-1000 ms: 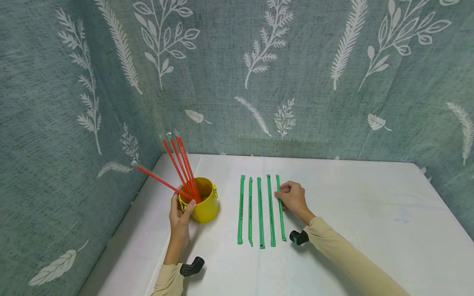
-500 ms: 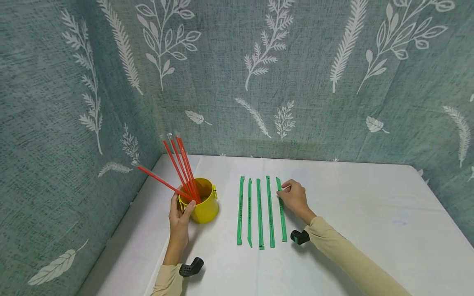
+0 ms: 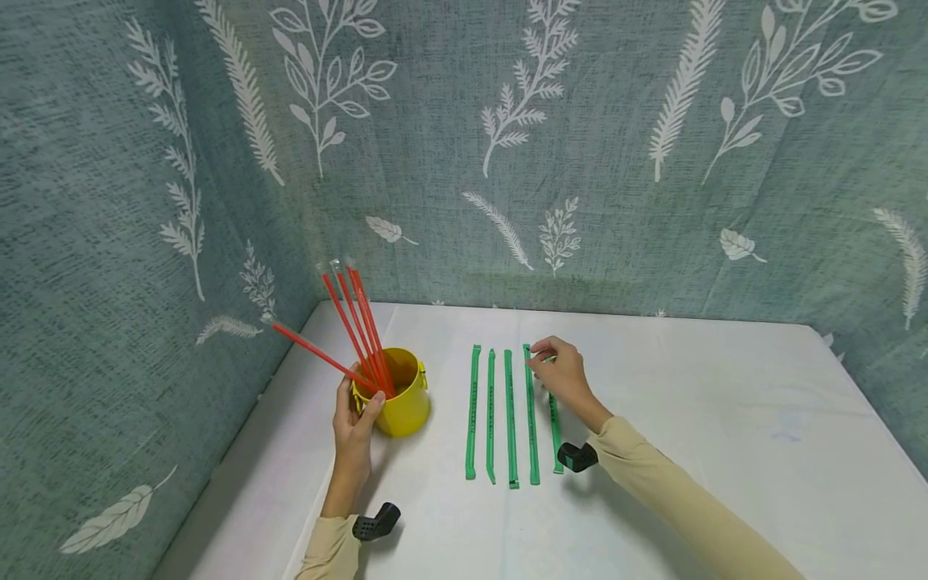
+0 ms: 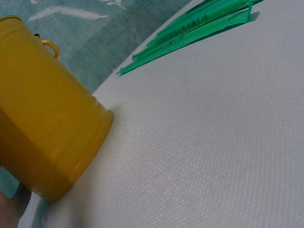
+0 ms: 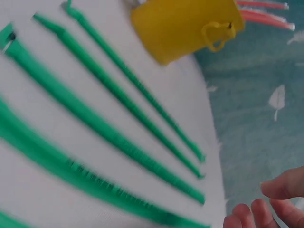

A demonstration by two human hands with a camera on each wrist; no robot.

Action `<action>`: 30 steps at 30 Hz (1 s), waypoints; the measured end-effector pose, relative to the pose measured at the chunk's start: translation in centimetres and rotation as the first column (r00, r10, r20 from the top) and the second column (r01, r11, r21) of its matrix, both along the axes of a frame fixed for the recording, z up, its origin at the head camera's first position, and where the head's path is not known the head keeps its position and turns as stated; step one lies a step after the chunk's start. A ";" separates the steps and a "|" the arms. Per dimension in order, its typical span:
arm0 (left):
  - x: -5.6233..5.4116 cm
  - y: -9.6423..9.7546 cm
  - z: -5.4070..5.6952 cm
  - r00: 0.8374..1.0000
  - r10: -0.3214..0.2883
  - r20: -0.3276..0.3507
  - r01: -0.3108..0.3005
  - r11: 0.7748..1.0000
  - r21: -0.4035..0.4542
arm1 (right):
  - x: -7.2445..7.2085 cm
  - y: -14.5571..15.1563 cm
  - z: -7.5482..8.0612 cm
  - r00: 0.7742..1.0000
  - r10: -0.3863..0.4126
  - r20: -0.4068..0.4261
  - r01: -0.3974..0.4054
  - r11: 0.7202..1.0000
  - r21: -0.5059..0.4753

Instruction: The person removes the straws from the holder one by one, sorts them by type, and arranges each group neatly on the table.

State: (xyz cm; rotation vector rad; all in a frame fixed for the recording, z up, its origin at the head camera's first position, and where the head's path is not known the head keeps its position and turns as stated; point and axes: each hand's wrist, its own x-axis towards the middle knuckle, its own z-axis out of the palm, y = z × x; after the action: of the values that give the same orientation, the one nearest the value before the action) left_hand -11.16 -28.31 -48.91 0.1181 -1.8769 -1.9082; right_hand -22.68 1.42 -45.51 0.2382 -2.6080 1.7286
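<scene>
My left hand [image 3: 354, 439] grips a yellow metal bucket [image 3: 403, 409] from the left, thumb over its rim. Several red straws in clear wrappers stand in it; one red straw [image 3: 322, 355] leans far left. The bucket [image 4: 52, 104] fills the left of the left wrist view. My right hand [image 3: 565, 374] hovers over the far ends of the two rightmost green paper-wrapped straws, hiding part of the rightmost green straw [image 3: 555, 423]. In the right wrist view, that hand's fingers [image 5: 280, 199] are loosely bent, with a gap between thumb and fingers and nothing held.
Several green straws lie side by side in a row on the white table [image 3: 689, 387], the leftmost straw [image 3: 471, 419] to the right of the bucket. A leaf-patterned green cloth [image 3: 435, 145] hangs behind the table and along its left side.
My right hand has come off the rightmost green straw and moved up and left toward the straw beside it. My left hand and the bucket have stayed put.
</scene>
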 end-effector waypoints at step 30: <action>0.3 0.3 0.6 1.000 0.002 0.004 -0.002 1.000 -0.007 | 1.6 -10.4 5.7 0.972 0.214 -0.099 -0.228 0.960 -0.163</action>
State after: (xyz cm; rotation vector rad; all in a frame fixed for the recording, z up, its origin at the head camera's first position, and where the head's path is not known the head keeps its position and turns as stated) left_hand -10.85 -28.03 -48.36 0.1215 -1.8853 -1.9009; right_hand -21.10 -8.93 -39.78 0.6039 -2.4355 1.9547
